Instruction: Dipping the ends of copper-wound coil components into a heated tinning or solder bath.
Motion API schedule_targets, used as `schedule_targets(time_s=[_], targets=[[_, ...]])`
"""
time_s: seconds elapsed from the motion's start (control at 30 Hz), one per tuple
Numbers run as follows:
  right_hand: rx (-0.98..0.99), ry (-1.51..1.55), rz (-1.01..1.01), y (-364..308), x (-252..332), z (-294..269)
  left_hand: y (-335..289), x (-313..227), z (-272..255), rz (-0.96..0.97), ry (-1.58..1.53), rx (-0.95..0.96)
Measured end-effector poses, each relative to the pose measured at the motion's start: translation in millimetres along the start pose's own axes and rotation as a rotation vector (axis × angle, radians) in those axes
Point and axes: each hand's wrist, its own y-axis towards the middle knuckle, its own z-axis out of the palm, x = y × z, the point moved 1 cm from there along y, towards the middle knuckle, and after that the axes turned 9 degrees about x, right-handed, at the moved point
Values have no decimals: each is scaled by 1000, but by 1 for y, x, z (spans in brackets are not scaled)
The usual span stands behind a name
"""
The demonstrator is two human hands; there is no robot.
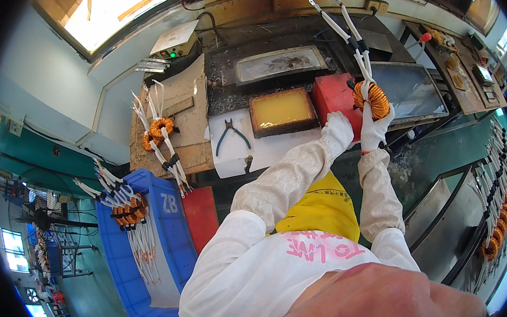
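Note:
In my gloved right hand point(374, 126) is a ring-shaped coil point(378, 102) wound with copper-coloured wire. Its long white leads point(354, 40) point up and away, with black bands around them. My left hand point(337, 129), also in a white glove, is at the front of a red box point(337, 99), close to the right hand. How its fingers are bent is not clear. Left of the box is a dark-rimmed rectangular pan point(284, 112) of yellowish liquid. Green-handled pliers point(231, 137) lie spread on white paper farther left.
Two more coils point(160, 129) lie on cardboard at the left. A blue bin point(147, 250) below holds several coils. Behind the pan is a grey-surfaced rectangular bath point(280, 64); a grey tray point(412, 89) is at the right. Several coils point(497, 228) hang along a rack at the right.

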Motion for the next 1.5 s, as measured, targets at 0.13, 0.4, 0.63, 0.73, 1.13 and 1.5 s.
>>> schedule_targets(time_s=[0.13,0.4,0.63,0.73,1.13,1.5], targets=[[79,90,31,8,-1,-16,2,1,3,-26,15,-59],[169,-167,-153,38,5,-99,1,2,-10,-31,-18,35],[244,757,722,43,1,-199,-1,6,-13,-45,-71,3],[250,846,756,34,-12,-232,-1,7,-15,-30,-58,-23],[626,1552,1060,-4,-43,-265,2,9,-15,-4,-68,-13],[912,1788,1064,-18,-51,-263,2,8,-15,-15,-77,40]])
